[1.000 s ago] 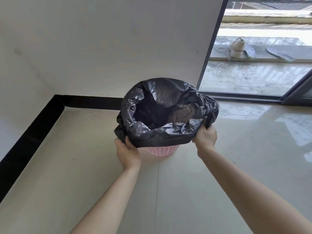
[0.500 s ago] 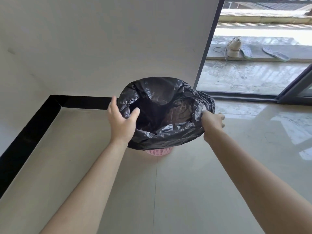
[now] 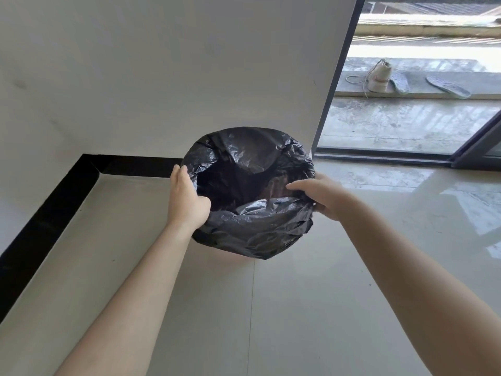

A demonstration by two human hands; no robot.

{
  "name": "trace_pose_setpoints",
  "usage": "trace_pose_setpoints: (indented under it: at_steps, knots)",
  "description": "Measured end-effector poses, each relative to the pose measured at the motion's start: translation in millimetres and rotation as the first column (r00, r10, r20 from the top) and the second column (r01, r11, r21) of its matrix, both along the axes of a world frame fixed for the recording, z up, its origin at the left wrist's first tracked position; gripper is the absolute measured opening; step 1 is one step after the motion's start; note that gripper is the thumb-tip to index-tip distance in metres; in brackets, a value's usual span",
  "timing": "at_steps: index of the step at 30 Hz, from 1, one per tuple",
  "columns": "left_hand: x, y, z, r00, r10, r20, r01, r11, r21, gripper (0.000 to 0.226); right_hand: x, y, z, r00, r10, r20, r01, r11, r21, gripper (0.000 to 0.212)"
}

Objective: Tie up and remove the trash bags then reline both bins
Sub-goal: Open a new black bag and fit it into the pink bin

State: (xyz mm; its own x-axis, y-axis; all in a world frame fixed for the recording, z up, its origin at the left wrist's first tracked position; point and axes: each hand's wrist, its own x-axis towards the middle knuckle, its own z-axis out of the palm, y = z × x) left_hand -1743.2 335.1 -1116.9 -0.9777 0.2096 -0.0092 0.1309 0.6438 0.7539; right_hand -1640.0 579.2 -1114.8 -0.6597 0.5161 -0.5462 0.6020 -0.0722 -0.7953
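A crumpled black plastic trash bag (image 3: 257, 229) is seen with its mouth wide open and turned upward, standing on the glossy beige tiled floor (image 3: 298, 308). The left edge of the bag is gripped by the left hand (image 3: 187, 202), whose palm lies against the outside of the plastic. The right edge is held by the right hand (image 3: 322, 196), with the fingers laid over the rim into the opening and the thumb underneath (the plastic is pinched between them). Behind the bag a plain white wall (image 3: 189, 63) is found, with a black skirting board (image 3: 54, 210) at its foot. Behind the bag and to its right, a dark door frame (image 3: 336, 77) is placed. Farther beyond the bag, outside, a white laced shoe (image 3: 379, 77) is set on a grey ledge.
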Motion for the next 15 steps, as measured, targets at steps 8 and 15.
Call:
trace_pose_setpoints:
  at_steps: [8,15]
  knots:
    - [2,3,-1,1.000,-0.023,-0.013,0.022,0.997,-0.074,0.079,-49,-34,16,0.833,0.532,0.151,-0.233,0.089,0.968,0.050]
    - [16,5,0,0.999,0.008,-0.031,-0.010,0.998,-0.059,0.075,-88,-27,-20,0.514,0.587,0.625,-0.832,0.165,0.529,0.070]
